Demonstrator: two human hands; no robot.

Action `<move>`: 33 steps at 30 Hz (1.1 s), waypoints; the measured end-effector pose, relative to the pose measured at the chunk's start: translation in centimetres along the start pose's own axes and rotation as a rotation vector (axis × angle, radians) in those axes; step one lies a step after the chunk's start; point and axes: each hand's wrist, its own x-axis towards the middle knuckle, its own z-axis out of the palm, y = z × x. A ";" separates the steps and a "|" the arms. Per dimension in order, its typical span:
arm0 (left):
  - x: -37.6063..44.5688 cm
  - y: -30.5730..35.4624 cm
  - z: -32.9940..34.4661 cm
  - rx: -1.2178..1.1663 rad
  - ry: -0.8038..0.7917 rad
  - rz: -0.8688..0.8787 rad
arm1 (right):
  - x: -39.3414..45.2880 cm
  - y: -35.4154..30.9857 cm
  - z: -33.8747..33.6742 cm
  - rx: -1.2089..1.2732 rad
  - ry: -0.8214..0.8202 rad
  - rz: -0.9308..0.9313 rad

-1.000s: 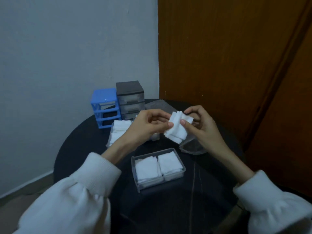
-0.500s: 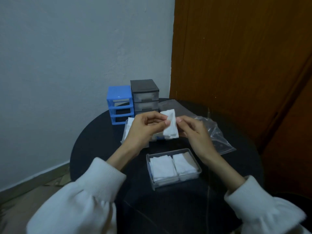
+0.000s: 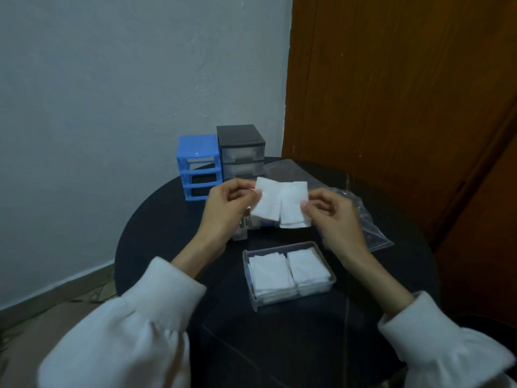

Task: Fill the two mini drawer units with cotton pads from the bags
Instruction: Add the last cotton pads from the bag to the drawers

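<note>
Two hands point(image 3: 229, 208) point(image 3: 333, 217) pinch cotton pads point(image 3: 282, 204) above table point(image 3: 167, 225).

sleeves point(image 3: 145, 326): white, puffy, ribbed cuffs | both arms | hands point(image 3: 223, 208) bare, no rings

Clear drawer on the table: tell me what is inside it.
The clear drawer holds two side-by-side stacks of white cotton pads, filling it nearly to the rim. The pads cover the drawer's bottom, so what lies under them cannot be seen.
</note>
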 end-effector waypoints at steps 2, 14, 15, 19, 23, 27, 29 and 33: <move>-0.6 0.0 -0.1 -0.005 -0.029 -0.078 | -0.4 0.0 -0.5 -0.027 -0.010 0.010; -5.0 0.0 -0.2 0.193 -0.129 -0.254 | -2.6 -0.3 -3.5 -0.058 -0.183 0.352; -5.2 -0.2 -0.1 0.212 -0.121 -0.250 | -2.8 -0.3 -3.5 -0.096 -0.203 0.347; -5.4 -0.6 0.2 0.187 -0.135 -0.285 | -3.4 -0.2 -3.4 -0.175 -0.251 0.324; -5.6 -0.7 0.4 0.088 -0.159 -0.343 | -3.5 0.0 -3.3 -0.235 -0.244 0.298; -5.5 -1.4 0.4 0.161 -0.099 -0.303 | -3.8 0.0 -3.1 -0.333 -0.238 0.243; -5.5 -1.6 0.4 0.283 -0.072 -0.231 | -3.8 -0.1 -3.0 -0.401 -0.231 0.202; -5.9 -1.6 0.3 0.473 -0.054 -0.091 | -3.9 -0.3 -2.8 -0.506 -0.244 0.150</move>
